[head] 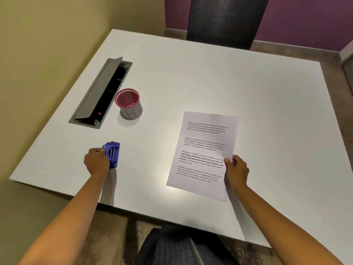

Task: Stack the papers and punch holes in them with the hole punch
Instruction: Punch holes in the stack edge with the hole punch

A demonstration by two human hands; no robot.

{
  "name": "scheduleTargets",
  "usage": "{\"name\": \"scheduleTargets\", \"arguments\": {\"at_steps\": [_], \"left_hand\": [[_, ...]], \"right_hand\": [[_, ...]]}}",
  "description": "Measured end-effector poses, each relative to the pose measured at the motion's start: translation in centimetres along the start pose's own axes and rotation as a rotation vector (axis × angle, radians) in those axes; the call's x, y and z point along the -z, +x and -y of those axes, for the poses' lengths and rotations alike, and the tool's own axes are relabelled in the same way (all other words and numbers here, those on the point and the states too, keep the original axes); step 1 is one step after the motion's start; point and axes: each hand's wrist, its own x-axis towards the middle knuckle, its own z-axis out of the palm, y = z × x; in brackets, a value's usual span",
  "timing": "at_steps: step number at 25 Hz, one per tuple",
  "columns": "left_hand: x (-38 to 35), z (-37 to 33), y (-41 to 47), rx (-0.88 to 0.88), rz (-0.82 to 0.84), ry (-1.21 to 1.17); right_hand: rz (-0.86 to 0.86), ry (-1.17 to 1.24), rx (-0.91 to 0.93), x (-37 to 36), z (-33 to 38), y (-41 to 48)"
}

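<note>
A printed white paper stack (202, 150) lies on the white table (191, 77), right of centre, slightly rotated. My right hand (236, 170) pinches its right edge, thumb on top of the sheet. How many sheets lie there I cannot tell. A small blue hole punch (113, 154) sits on the table at the left. My left hand (96, 160) grips its left side, covering part of it.
A red mesh cup (129, 104) marked with letters stands behind the punch. Left of it is an open grey cable hatch (101, 92) set into the table. A dark chair (225, 20) stands at the far edge. My lap shows below the near edge.
</note>
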Motion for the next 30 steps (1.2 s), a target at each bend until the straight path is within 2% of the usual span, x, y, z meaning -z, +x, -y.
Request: {"name": "scheduleTargets", "arguments": {"at_steps": [8, 16, 27, 30], "left_hand": [[-1.2, -1.3, -1.1, -0.007, 0.126, -0.102], [-6.3, -6.8, -6.9, -0.119, 0.324, -0.147], [-11.1, -8.4, -10.0, -0.123, 0.410, -0.117], [-10.9, -8.2, -10.0, -0.186, 0.406, -0.098]], "right_hand": [[0.024, 0.004, -0.026, 0.5, -0.3, 0.2], [0.059, 0.019, -0.055, 2.0, -1.0, 0.2], [0.138, -0.011, -0.083, 2.9, -1.1, 1.0], [0.143, -0.006, -0.080, 2.8, -1.3, 1.1]]}}
